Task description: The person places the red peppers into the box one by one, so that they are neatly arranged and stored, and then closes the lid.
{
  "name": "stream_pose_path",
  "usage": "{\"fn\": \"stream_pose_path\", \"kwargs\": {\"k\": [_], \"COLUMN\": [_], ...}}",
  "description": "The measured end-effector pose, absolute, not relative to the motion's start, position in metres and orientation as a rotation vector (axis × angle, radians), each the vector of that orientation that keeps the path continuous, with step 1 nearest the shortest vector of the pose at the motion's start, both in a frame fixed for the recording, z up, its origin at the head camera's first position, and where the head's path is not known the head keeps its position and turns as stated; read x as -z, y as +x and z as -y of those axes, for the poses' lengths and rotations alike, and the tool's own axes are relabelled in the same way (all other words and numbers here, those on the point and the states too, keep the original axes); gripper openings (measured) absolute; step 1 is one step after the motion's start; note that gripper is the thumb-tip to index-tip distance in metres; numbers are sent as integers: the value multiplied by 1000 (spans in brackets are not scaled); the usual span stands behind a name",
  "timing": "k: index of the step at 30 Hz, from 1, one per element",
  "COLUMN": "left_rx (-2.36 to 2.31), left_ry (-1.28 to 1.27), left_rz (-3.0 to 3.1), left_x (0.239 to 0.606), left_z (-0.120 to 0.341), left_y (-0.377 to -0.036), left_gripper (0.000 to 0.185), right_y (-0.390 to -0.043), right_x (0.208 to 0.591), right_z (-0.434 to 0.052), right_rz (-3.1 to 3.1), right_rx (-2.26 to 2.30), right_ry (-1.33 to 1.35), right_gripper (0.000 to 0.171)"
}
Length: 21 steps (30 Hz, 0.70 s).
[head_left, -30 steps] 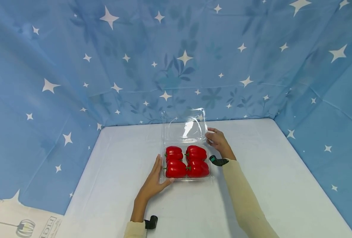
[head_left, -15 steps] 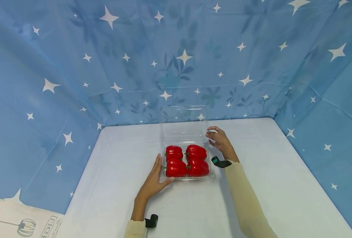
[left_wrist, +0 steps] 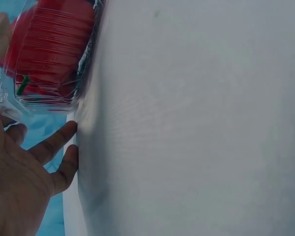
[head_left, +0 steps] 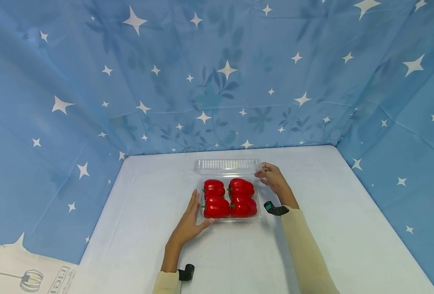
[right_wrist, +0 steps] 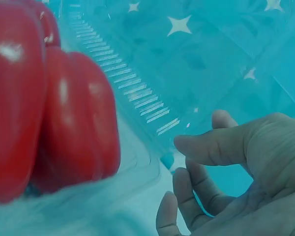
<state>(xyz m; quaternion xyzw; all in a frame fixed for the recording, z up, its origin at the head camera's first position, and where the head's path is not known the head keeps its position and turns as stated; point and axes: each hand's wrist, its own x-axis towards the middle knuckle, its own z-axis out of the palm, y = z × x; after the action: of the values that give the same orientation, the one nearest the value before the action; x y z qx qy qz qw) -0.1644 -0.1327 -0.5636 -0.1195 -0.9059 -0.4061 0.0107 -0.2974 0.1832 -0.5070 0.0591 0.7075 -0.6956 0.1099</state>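
Note:
A clear plastic clamshell box (head_left: 230, 221) holds several glossy red bell peppers (head_left: 243, 206) with green stems. Its hinged lid (head_left: 228, 165) is tipped back behind the base, ribbed side wall showing. My left hand (head_left: 187, 228) lies round the front left corner, fingers stretched along the left side and thumb at the front edge. In the left wrist view, that hand (left_wrist: 19, 182) has its fingers spread beside the box corner. My right hand (head_left: 275, 179) is at the lid's right end. The right wrist view shows its loosely bent fingers (right_wrist: 183, 189) and thumb close to the lid's corner.
White cloth covers the table (head_left: 136, 196). A blue curtain (head_left: 217, 81) with white stars hangs behind it and along both sides. Pale printed fabric (head_left: 29, 269) shows at the lower left.
The lid has swung backward and down from its raised position. My right hand has shifted slightly down and to the right beside it. My left hand has stayed at the box corner.

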Motion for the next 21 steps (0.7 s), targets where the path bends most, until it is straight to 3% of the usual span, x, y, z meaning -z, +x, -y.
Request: {"fn": "stream_pose_path", "kwargs": {"k": [5,15,21], "left_rx": [1318,1625,1747], "left_ry": [-397,-455,-476], "left_rz": [2798,2572,2489], "left_x": [565,561,540], "left_z": [136,148,149], "left_y": [-164,-154,-141], "left_gripper": [99,57,49], "right_y": [-291,-283,-277], "right_x": [516,535,539], "right_z": [-187,-191,-193], "right_rz": [-2181,-2267,-2323], "right_rx": [1974,1923,1933], "right_ry": [100,69,-22], "right_gripper": [17,14,17]}}
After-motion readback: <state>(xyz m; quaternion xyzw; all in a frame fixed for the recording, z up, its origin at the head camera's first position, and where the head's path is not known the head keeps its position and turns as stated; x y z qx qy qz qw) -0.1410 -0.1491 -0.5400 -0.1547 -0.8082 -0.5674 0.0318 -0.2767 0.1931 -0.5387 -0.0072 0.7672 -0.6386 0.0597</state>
